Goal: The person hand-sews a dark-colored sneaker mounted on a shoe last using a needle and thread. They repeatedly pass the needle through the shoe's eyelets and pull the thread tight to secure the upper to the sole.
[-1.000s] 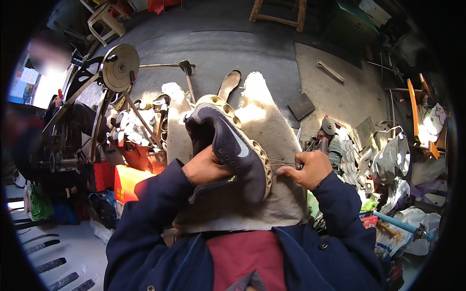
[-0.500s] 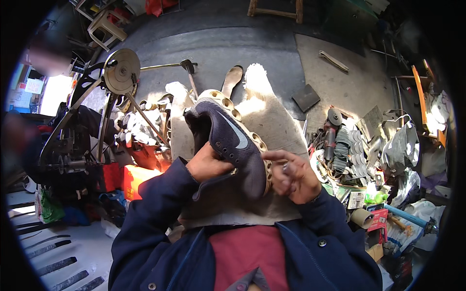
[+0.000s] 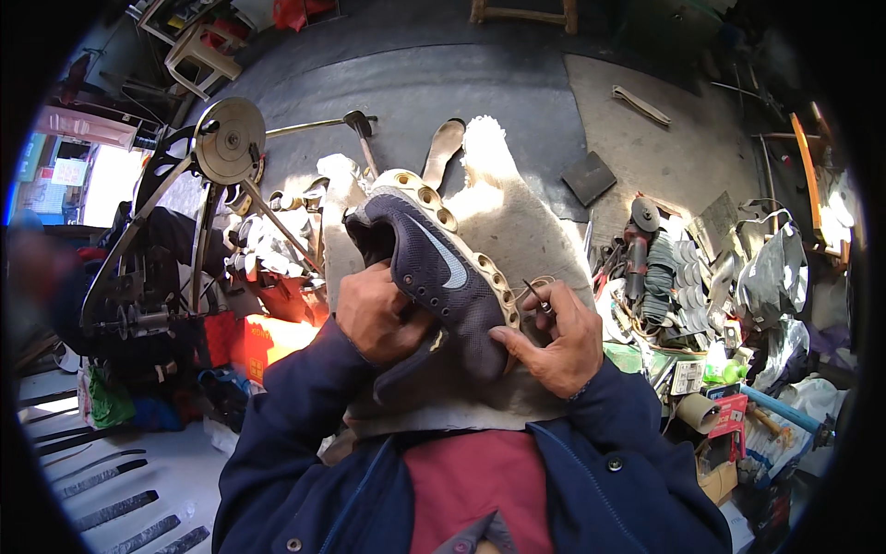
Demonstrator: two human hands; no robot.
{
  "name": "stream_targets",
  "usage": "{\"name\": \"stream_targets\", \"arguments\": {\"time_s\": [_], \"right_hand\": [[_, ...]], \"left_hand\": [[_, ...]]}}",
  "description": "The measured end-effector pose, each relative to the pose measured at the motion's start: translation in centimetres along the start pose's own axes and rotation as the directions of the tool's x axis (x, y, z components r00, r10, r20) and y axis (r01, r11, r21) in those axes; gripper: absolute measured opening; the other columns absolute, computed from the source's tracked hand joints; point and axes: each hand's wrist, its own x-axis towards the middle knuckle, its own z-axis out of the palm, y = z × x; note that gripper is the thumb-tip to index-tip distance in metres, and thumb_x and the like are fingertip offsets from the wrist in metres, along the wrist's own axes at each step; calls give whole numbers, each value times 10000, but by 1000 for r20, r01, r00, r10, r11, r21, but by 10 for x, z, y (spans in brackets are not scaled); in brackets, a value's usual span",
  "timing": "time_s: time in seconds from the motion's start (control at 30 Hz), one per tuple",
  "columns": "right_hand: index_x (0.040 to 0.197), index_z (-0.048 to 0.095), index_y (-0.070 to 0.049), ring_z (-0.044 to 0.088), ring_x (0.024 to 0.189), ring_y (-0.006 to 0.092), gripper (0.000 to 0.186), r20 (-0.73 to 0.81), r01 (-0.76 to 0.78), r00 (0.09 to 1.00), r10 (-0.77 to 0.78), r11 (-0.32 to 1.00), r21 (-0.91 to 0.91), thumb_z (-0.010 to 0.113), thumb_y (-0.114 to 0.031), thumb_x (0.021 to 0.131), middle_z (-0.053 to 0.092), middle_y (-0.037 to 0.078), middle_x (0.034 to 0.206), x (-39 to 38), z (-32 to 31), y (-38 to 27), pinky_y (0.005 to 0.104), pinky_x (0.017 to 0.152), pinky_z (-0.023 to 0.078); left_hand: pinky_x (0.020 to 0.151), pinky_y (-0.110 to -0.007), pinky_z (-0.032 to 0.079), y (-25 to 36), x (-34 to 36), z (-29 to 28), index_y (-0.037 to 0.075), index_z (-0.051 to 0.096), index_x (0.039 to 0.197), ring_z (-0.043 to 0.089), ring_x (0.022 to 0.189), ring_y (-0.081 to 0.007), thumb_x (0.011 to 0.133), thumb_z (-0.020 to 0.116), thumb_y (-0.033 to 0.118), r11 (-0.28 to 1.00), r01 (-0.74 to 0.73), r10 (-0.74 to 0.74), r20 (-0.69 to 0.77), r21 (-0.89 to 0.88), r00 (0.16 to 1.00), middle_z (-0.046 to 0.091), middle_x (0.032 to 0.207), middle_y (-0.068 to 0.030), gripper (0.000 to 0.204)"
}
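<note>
Bench work on a shoe, seen from the wearer's head, clock positions taken from the middle of the view with twelve at the upper edge. The dark floor [image 3: 480, 83] spans eleven to one o'clock. At ten o'clock stands a metal machine with a round handwheel [image 3: 229, 138]. A pale, worn cloth [image 3: 531, 235] lies over the lap, its frayed tip toward twelve o'clock. The dark shoe [image 3: 466, 319] occupies the centre above this cloth, tilted on its side, toe toward five o'clock and heel toward eleven; its cream sole [image 3: 489, 274], pitted with a row of round hollows, faces one to three o'clock. A grinder [image 3: 637, 249] lies near three o'clock, and a sole-shaped piece [image 3: 445, 150] lies at twelve. The left hand [image 3: 374, 314], at eight o'clock, is closed on the shoe's side beside the eyelets, some fingers hidden. The right hand [image 3: 563, 342], at four o'clock, has bent fingers, its thumb set against the toe. At its fingertips appear a slender dark tool [image 3: 532, 292] and a fine loop of thread [image 3: 546, 279]; how firmly the tool is gripped cannot be told.
</note>
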Motion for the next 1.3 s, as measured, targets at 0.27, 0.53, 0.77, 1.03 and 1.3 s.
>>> {"name": "stream_targets", "arguments": {"time_s": [0.27,0.53,0.77,1.03,1.3], "right_hand": [[1001,592,-38,471,604,69,473,-34,8,999,-7,999,31,942,-225,743,540,1,739,-3,4,2,234,548,410],[1071,601,-6,594,722,75,236,189,-262,963,192,837,480,736,-146,938,659,16,872,-12,-12,-1,257,641,483],[1325,589,21,614,765,87,311,328,-339,925,192,809,481,557,-65,1028,684,59,967,-28,-27,-13,231,725,500],[1211,667,35,613,685,103,242,157,-121,984,80,954,274,606,-78,1006,693,79,888,-16,-18,11,235,664,500],[1093,660,-30,299,490,30,252,-36,0,781,623,58,998,547,-254,1066,476,-41,698,6,-52,45,219,434,273]], "left_hand": [[702,-364,486,9,-15,-42,-32,501,657,598,735,-269,872,637,-38,982,186,-161,-397,25,904,630,802,-148,254],[609,-312,503,63,16,-3,24,720,931,666,694,-206,871,729,21,877,129,-97,91,-463,991,660,798,-108,61],[607,-376,523,65,21,20,63,710,920,670,724,-288,810,773,69,994,52,-50,19,-92,999,626,794,-86,126],[640,-375,521,60,22,26,17,664,901,675,706,-343,854,721,19,940,234,-250,-36,-247,968,661,773,-168,73],[656,-381,529,57,22,27,20,661,923,687,720,-343,870,704,25,938,256,-272,-37,-233,962,675,782,-176,68]]}}
